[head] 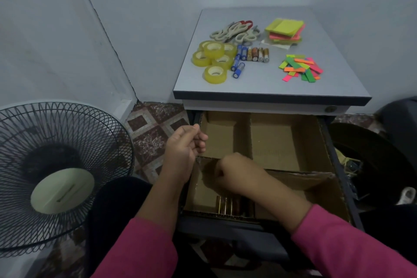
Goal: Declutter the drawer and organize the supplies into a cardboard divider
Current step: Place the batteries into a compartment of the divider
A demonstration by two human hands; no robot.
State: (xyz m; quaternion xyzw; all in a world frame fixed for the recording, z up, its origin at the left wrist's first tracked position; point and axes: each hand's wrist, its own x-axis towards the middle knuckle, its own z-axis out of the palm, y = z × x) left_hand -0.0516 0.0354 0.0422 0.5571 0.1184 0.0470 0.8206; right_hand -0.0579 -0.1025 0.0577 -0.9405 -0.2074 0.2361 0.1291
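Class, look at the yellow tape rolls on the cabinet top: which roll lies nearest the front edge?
The lone yellow tape roll beside the blue batteries; the others cluster behind it.

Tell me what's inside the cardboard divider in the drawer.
Batteries lie in the near-left section of the divider. The right hand reaches in above them, hiding part of it. The two far sections look empty.

The person wears 2 long pink sleeves (pixel 144 248), each ending at the wrist and leaving the left hand (pixel 184 150) and right hand (pixel 234 170) bare.
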